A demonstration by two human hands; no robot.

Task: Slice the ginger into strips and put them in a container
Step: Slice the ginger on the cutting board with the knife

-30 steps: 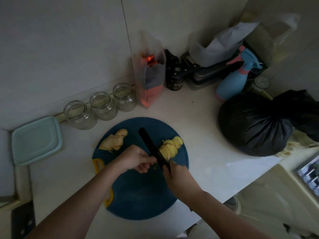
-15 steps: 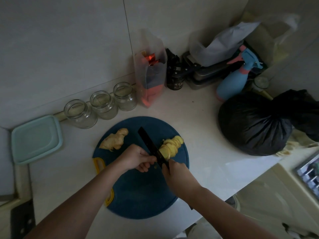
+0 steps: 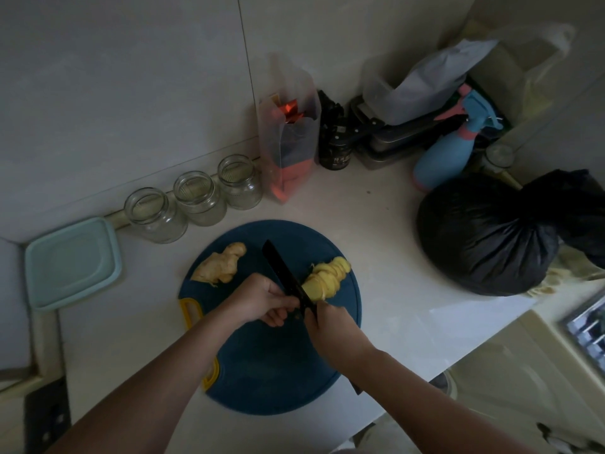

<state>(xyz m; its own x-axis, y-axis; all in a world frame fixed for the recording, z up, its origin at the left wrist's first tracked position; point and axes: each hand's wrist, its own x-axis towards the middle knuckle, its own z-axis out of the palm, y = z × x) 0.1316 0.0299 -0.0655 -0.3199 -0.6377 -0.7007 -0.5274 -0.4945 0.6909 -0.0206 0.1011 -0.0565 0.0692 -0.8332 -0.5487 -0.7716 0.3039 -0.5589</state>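
The right grip was curled round the handle of a black knife, its blade angled away over a round blue cutting board on the pale counter; the left grip sat just left of the blade, fingers curled against it; whether it pinched anything could not be told; a pile of sliced ginger lay just beyond the right grip, beside the blade; an uncut ginger piece lay beyond the left grip; a teal container sat well left of both, off the board.

Sliced ginger (yellow) on board.
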